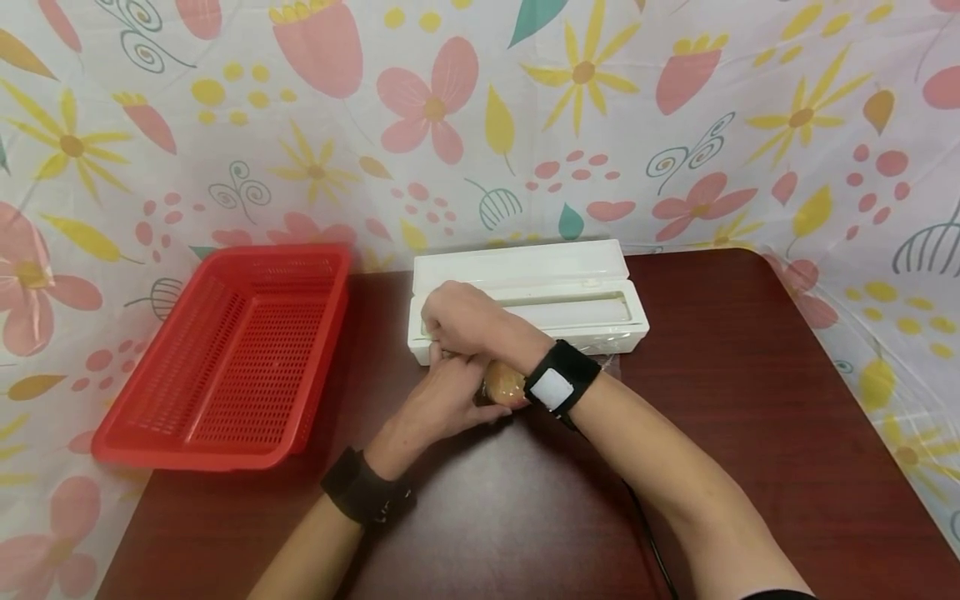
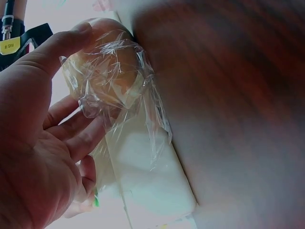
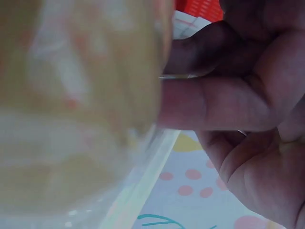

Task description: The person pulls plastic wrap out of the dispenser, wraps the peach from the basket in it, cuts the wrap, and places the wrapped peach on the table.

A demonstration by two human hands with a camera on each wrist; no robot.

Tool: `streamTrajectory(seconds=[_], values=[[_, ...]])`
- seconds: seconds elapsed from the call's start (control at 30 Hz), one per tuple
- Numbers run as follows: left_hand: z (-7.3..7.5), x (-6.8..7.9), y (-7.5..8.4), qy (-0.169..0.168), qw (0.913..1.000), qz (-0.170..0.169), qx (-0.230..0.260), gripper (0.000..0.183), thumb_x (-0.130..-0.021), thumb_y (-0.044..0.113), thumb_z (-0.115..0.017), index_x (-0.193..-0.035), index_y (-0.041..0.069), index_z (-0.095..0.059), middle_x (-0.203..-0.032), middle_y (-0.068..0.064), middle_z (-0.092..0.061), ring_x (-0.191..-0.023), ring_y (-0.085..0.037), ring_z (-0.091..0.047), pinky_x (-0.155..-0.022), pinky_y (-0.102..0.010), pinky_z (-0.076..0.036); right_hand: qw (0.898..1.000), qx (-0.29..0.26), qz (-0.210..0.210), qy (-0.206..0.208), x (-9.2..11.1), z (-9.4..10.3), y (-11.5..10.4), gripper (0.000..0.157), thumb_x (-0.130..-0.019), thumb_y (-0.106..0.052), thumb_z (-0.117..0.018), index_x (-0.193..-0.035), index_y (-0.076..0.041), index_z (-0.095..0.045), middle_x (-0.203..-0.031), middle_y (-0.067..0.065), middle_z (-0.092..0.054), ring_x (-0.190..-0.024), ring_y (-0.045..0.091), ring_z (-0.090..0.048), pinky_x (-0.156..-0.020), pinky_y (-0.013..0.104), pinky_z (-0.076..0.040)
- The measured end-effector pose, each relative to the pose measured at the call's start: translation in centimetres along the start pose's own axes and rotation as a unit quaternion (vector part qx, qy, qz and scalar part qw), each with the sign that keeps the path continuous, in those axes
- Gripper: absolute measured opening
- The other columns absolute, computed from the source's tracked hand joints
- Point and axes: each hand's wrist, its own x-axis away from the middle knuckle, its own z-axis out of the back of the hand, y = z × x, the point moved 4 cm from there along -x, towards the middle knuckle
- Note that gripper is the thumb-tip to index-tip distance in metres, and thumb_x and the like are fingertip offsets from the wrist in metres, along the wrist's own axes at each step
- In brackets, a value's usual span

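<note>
A yellow-red apple (image 1: 505,385) sits just in front of a white plastic wrap box (image 1: 525,268). Clear plastic wrap (image 2: 155,114) clings to it in creases and trails toward the box. My left hand (image 1: 438,400) holds the wrapped apple (image 2: 102,71), thumb on one side and fingers underneath. Crossing over it, my right hand (image 1: 465,319) is at the box's left end with fingers curled at a small green slide cutter (image 2: 96,196). The apple (image 3: 81,95) hides those fingertips in the right wrist view.
The box lid stands raised at the back, showing the white roll (image 1: 573,313) inside. A red perforated basket (image 1: 318,387) stands at the left of the dark wooden table (image 1: 750,400). Behind hangs a flowered cloth (image 1: 480,117). A black cable (image 1: 648,533) runs beside my right forearm.
</note>
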Motion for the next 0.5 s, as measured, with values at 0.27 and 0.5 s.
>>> streamTrajectory(seconds=[0.27,0.5], values=[[0.07,0.13,-0.12,-0.01,0.9999,0.005,-0.002,0.076,-0.074,0.057,-0.075,-0.132,0.017,-0.048,-0.104,0.007,-0.055,-0.108,-0.013,-0.048,-0.091,-0.049,-0.025,1.0,-0.026,0.0,0.016,0.48,0.21,0.38,0.031,-0.064,0.002,-0.053,-0.049,-0.018,-0.035,-0.049,-0.008,-0.019,-0.052,0.007,-0.022,-0.046,0.021,-0.019],[0.04,0.11,-0.17,-0.002,1.0,0.0,0.003,0.073,-0.074,0.056,-0.075,-0.13,0.017,-0.048,-0.099,0.009,-0.052,-0.101,-0.011,-0.048,-0.084,-0.046,-0.027,0.999,-0.029,-0.01,0.014,0.76,0.27,0.29,0.033,-0.064,0.002,-0.055,-0.048,-0.018,-0.034,-0.05,-0.008,-0.015,-0.051,0.007,-0.017,-0.046,0.02,-0.017]])
